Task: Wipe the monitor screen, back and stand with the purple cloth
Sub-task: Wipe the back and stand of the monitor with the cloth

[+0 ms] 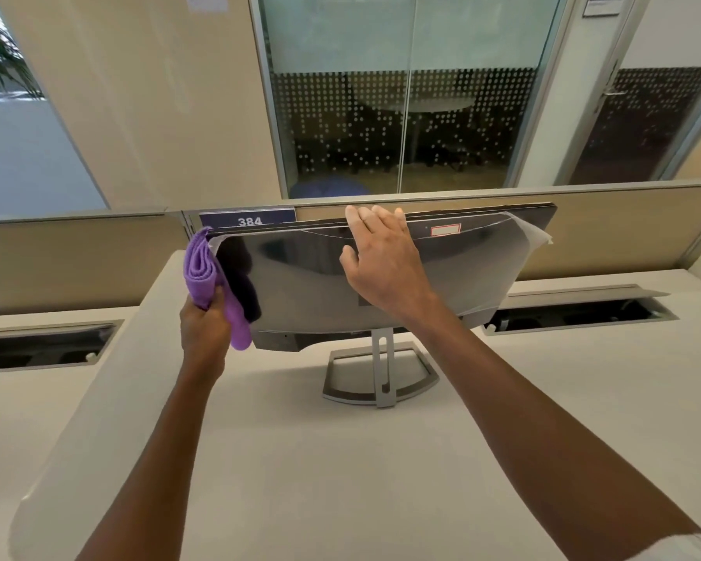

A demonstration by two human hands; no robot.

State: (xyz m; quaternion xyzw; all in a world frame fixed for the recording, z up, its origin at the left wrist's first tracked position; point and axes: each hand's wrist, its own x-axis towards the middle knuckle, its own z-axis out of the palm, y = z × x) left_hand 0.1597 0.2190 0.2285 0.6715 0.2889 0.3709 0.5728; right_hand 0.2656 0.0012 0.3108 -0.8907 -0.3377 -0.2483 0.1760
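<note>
1. Two hands on the job: left hand [204, 326] grips the purple cloth [207, 273], fingers curled round the bunched lower part; the folded upper part stands up against the monitor's left edge.
2. Right hand [383, 264] lies flat on the monitor [462, 269], fingers straight and reaching over the top edge, thumb spread on the panel. Holds nothing, just steadies.
3. Monitor sits on the white desk [300, 459], near the partition [77, 257], on a slim silver stand [381, 372] with an open-frame base. Panel looks tilted toward the camera; glossy face mirrors the cloth.
4. Clear film [531, 232] covers the panel, its right corner peeling loose. Whether this face is screen or back: cannot tell for sure.
5. Handling, as a judgement: cloth is soft and light, bunches easily; a palm-wide fold would wipe better than a wad. Panel is thin, rigid and probably fragile under point pressure, so pressure should stay light and spread.
6. Stand is narrow, so the panel likely rocks or tips when pushed at an edge. Best hold: top edge or bezel, as the right hand does, opposite the wiping side.
7. Glossy surface is slippery; loose film may snag the cloth at the corner.
8. Stand base shows no cloth contact.
</note>
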